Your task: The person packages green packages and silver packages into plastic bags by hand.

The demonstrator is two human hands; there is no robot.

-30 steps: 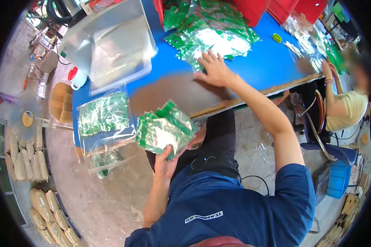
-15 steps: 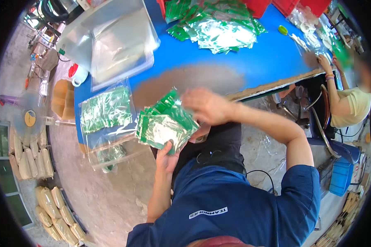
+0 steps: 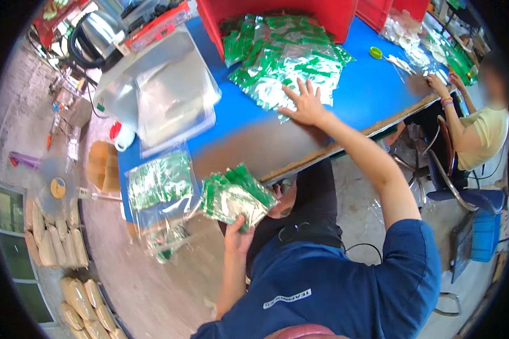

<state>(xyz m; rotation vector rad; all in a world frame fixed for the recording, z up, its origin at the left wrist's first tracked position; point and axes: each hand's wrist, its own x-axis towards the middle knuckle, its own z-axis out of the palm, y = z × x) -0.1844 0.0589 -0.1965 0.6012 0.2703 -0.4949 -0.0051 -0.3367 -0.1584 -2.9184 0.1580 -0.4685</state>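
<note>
My left hand (image 3: 238,237) grips a fanned stack of green-and-clear plastic packets (image 3: 237,198) in front of my lap, its thumb on top. My right hand (image 3: 306,104) lies with fingers spread on the near edge of a loose pile of similar packets (image 3: 291,59). That pile spills from a red bin (image 3: 206,28) onto the blue table (image 3: 232,121). Left of the held stack, a large clear bag (image 3: 161,183) with rows of green packets inside hangs partly over the table edge. Whether my right fingers pinch a packet is not visible.
Clear plastic sheets (image 3: 175,107) lie at the table's left, near a white mug with a red top (image 3: 122,137) and a kettle (image 3: 99,34). Green-handled scissors (image 3: 376,53) rest on the right. A co-worker (image 3: 481,133) sits at the right. A cardboard box (image 3: 103,166) stands left.
My right hand has moved from beside the held stack up and forward onto the loose pile. My left hand still holds its stack. The view has shifted, showing more of the red bin.
</note>
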